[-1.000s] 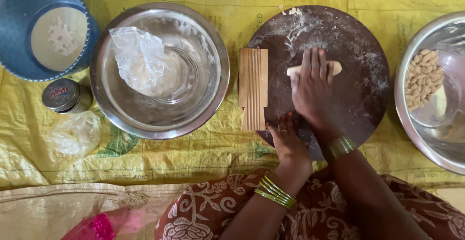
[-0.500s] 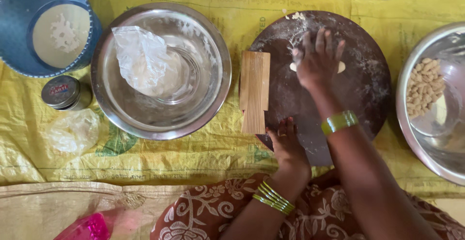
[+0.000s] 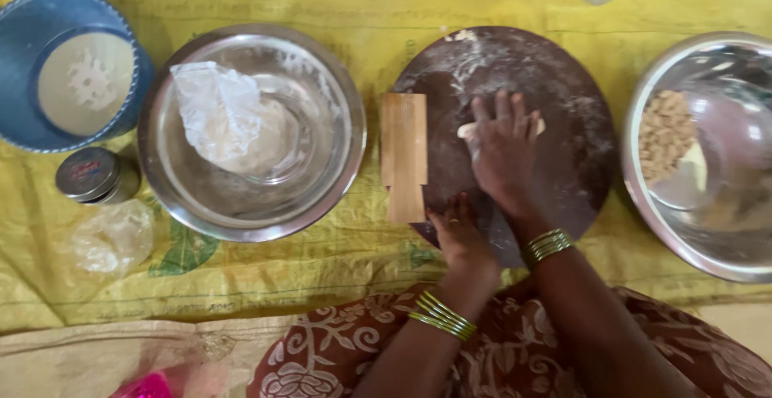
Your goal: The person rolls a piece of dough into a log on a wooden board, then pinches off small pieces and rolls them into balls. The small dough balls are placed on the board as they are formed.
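My right hand (image 3: 505, 150) lies flat, fingers spread, on a thin roll of pale dough (image 3: 465, 130) whose ends show on either side of it. The dough rests on a round dark floury board (image 3: 563, 84). My left hand (image 3: 457, 233) presses on the near edge of the board, fingers down on it. A small ridged wooden block (image 3: 404, 155) lies at the board's left edge, just beyond my left hand. Both wrists wear gold bangles.
A large steel bowl (image 3: 322, 84) with a clear plastic bag (image 3: 219, 112) stands left of the board. A blue basket (image 3: 20, 125) with a flour container, a small tin (image 3: 88, 174) and crumpled plastic (image 3: 108, 239) lie far left. Another steel bowl (image 3: 643, 197) holds shaped dough pieces (image 3: 666, 134).
My right hand moved forward over the dough, then drew back toward me and to the left, rolling it. My left hand stayed on the board's near edge.
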